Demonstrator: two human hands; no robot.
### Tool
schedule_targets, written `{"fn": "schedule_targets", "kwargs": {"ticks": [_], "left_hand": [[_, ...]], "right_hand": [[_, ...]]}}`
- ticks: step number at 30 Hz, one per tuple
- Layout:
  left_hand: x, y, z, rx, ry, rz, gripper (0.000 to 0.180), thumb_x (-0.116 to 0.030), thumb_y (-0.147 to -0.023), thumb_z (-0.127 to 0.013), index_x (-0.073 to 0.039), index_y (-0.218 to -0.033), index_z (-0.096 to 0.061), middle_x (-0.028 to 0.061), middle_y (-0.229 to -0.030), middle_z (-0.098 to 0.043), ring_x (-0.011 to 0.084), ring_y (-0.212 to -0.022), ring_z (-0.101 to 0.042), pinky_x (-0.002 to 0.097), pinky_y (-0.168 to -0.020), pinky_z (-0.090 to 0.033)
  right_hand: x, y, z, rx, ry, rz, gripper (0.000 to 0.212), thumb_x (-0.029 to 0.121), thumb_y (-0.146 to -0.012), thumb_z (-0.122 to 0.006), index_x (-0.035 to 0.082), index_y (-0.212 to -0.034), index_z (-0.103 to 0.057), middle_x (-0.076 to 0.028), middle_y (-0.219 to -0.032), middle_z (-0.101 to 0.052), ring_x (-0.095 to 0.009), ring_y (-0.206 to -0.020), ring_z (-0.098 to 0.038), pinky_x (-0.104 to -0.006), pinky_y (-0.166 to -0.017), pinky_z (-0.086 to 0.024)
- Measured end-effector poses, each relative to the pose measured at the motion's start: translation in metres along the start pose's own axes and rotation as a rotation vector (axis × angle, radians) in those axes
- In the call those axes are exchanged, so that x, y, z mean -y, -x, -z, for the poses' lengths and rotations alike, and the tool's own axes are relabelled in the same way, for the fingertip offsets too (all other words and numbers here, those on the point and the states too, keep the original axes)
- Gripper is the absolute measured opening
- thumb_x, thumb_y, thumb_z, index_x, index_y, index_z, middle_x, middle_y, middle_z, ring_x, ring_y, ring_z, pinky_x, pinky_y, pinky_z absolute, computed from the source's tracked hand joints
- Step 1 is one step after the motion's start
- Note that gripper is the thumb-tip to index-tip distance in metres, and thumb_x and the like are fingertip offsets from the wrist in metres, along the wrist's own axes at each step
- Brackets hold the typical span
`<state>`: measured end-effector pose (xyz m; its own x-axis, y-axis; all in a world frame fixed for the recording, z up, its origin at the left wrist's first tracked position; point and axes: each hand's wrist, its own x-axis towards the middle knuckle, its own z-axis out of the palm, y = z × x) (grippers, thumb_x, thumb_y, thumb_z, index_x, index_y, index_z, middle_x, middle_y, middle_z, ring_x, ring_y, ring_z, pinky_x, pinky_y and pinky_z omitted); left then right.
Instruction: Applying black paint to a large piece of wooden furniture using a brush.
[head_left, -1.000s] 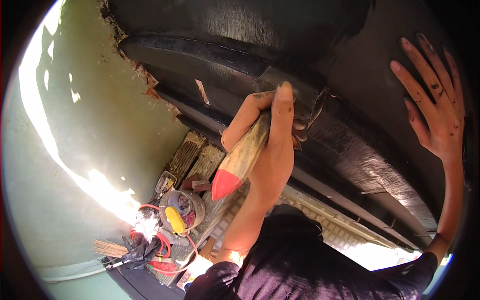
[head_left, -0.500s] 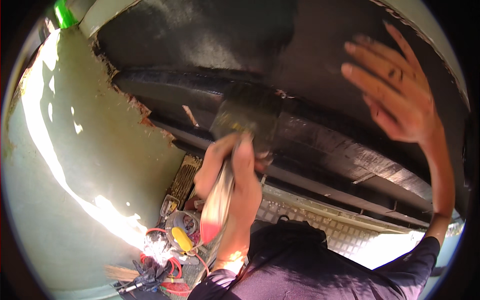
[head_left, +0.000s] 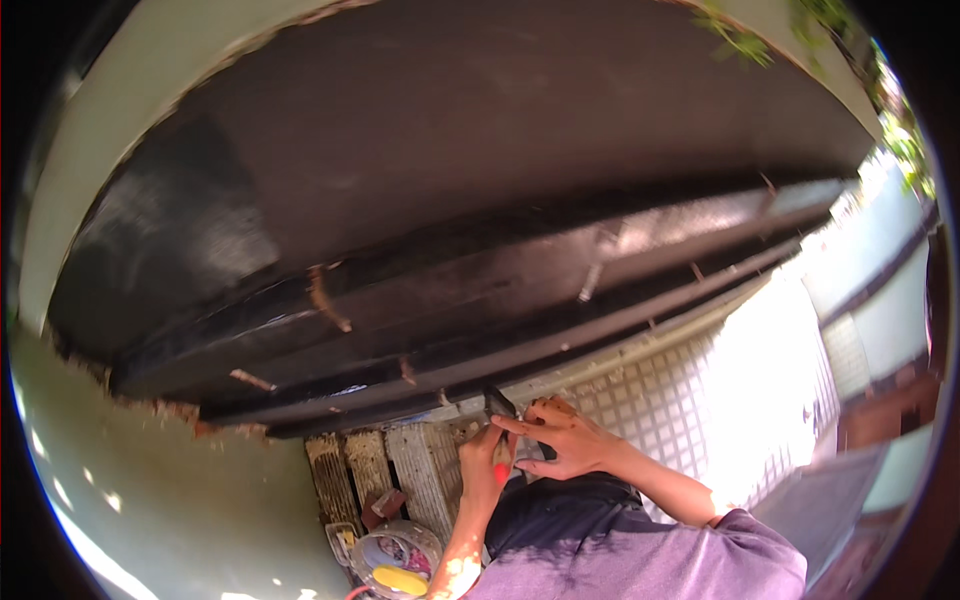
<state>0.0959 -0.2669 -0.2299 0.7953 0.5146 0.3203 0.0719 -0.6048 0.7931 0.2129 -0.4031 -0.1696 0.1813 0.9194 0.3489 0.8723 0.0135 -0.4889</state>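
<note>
My left hand [head_left: 480, 465] is closed round the wooden handle of a putty knife [head_left: 501, 471], whose handle end is red. The knife's dark blade points up and away from me, partly hidden by my fingers. My right hand [head_left: 575, 442] is beside it with the index finger stretched across to the knife and the thumb apart. Dark smears show on its fingers. A small black patch is visible below the right index finger; I cannot tell what it is. Ahead of both hands, apart from them, spreads a large black-coated surface [head_left: 480, 130] with long stepped ledges.
Ribbed planks [head_left: 420, 470] lie low at the left by a pale green wall [head_left: 220, 500]. A bucket [head_left: 415, 540] there has a yellow-handled tool [head_left: 400, 580] at its rim. Light tiled floor [head_left: 660, 390] stretches right into bright sun. Short sticks [head_left: 325, 300] protrude from the ledges.
My left hand has come down from the dark surface with the putty knife. My right hand, raised with spread fingers before, is now lowered to the knife. The view has swung right.
</note>
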Motion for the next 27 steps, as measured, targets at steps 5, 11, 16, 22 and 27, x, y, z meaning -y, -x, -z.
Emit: {"fn": "schedule_targets", "kwargs": {"ticks": [5, 11, 16, 22, 27], "left_hand": [[0.041, 0.016, -0.075, 0.482, -0.185, -0.129, 0.017, -0.011, -0.076, -0.067, -0.002, -0.089, -0.064, 0.0201, -0.077, -0.065, 0.0405, -0.071, -0.065, 0.0465, -0.062, -0.051], [-0.023, 0.002, -0.164, 0.728, -0.063, -0.408, 0.008, -0.01, -0.077, -0.06, -0.006, -0.083, -0.064, 0.0171, -0.077, -0.065, 0.0393, -0.074, -0.064, 0.049, -0.066, -0.052], [-0.078, 0.012, -0.277, 0.947, 0.026, -0.555, 0.016, -0.012, -0.077, -0.063, -0.003, -0.09, -0.066, 0.0199, -0.079, -0.065, 0.0414, -0.077, -0.063, 0.0505, -0.066, -0.05], [-0.187, 0.057, -0.372, 1.143, 0.148, -0.694, 0.053, -0.027, -0.087, -0.064, -0.007, -0.134, -0.049, 0.0216, -0.085, -0.066, 0.0396, -0.081, -0.065, 0.0485, -0.068, -0.051], [-0.238, 0.07, -0.436, 1.385, 0.03, -0.73, 0.055, -0.027, -0.09, -0.062, -0.01, -0.139, -0.045, 0.0208, -0.094, -0.065, 0.0391, -0.085, -0.063, 0.048, -0.072, -0.05]], "right_hand": [[-0.007, 0.067, -0.031, 0.045, -0.023, -0.399, 0.078, 0.045, -0.083, -0.065, 0.017, -0.149, -0.034, -0.012, -0.117, -0.055, -0.028, -0.108, -0.053, -0.0448, -0.096, -0.04], [-0.02, 0.154, -0.019, -0.292, 0.053, -0.836, 0.065, 0.038, -0.084, -0.065, 0.012, -0.141, -0.046, -0.012, -0.1, -0.061, -0.03, -0.096, -0.06, -0.0421, -0.087, -0.047], [-0.044, 0.24, -0.004, -0.737, 0.144, -1.012, 0.051, 0.024, -0.088, -0.063, 0.006, -0.134, -0.051, -0.015, -0.087, -0.058, -0.034, -0.081, -0.058, -0.0427, -0.075, -0.048], [-0.059, 0.377, 0.034, -1.195, 0.165, -1.2, 0.033, 0.021, -0.092, -0.057, 0.004, -0.12, -0.06, -0.019, -0.101, -0.065, -0.036, -0.085, -0.064, -0.0405, -0.077, -0.051], [-0.067, 0.493, 0.056, -1.62, -0.12, -1.379, 0.026, 0.021, -0.097, -0.054, -0.001, -0.104, -0.066, -0.01, -0.087, -0.069, -0.013, -0.072, -0.066, -0.0295, -0.058, -0.052]]}}
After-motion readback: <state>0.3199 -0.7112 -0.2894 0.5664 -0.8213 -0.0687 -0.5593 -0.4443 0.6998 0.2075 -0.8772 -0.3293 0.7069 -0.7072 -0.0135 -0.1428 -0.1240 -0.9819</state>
